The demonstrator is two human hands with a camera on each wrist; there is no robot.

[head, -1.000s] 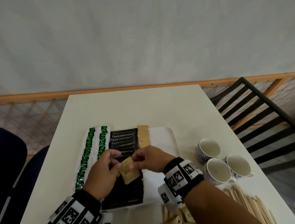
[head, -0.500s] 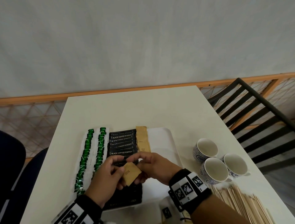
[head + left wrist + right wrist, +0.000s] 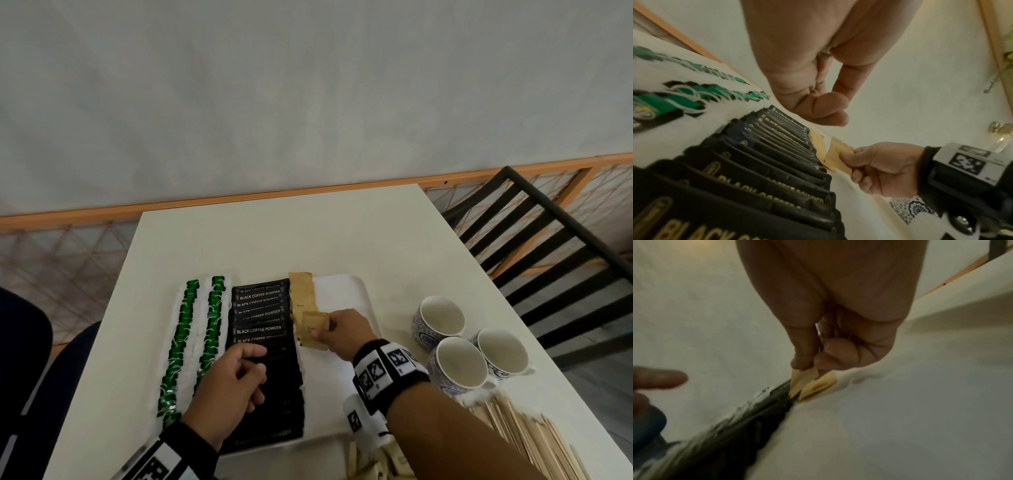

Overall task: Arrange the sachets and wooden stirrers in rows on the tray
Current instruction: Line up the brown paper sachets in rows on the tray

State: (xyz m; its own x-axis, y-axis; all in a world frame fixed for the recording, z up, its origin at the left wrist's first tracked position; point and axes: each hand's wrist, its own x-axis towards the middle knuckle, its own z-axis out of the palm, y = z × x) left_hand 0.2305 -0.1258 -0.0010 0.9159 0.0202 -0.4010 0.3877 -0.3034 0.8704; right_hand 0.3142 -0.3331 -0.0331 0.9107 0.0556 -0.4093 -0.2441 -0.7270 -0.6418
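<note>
On the white tray (image 3: 346, 291) lie two rows of green sachets (image 3: 185, 329), a row of black coffee sachets (image 3: 260, 311) and a short row of brown sachets (image 3: 301, 291). My right hand (image 3: 325, 329) pinches a brown sachet (image 3: 315, 320) between thumb and forefinger at the near end of the brown row; the right wrist view shows this brown sachet (image 3: 801, 382) tilted, its edge down by the black row. My left hand (image 3: 239, 370) hovers over the black sachets, fingers loosely curled, holding nothing. Wooden stirrers (image 3: 534, 442) are piled off the tray at the near right.
Three patterned cups (image 3: 442, 317) stand to the right of the tray. Loose brown sachets (image 3: 394, 459) lie at the table's near edge under my right forearm. A black chair (image 3: 548, 246) stands beyond the table's right edge. The wall rises behind the table.
Both hands held the brown sachet over the black row. My left hand has let go, and my right hand has carried the sachet right and away to the brown row.
</note>
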